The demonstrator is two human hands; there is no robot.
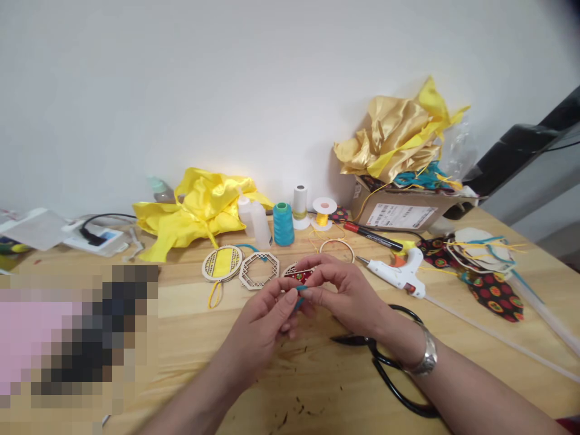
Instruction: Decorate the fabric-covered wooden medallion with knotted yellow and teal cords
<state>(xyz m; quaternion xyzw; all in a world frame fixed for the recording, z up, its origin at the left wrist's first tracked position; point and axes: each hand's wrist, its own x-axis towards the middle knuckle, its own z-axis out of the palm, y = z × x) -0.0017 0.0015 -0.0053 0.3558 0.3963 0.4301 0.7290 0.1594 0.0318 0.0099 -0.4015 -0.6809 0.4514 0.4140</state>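
My left hand (263,323) and my right hand (348,296) meet above the middle of the table, fingertips pinched on a small teal strip (300,292). Whether it is ribbon or cord I cannot tell; the fingers cover most of it. Just behind them a round wooden frame with dark red patterned fabric (302,275) is partly hidden. To its left lie an octagonal lattice frame (259,279) and a round frame with yellow fabric (222,263). Black-handled scissors (362,341) lie partly under my right wrist.
A white glue gun (399,270) and a marker (374,236) lie on the right. Teal thread (283,225), plastic bottles (260,223) and yellow satin (199,208) stand along the wall. A cardboard box (399,208) holds fabric. Dark scraps dot the table (254,386).
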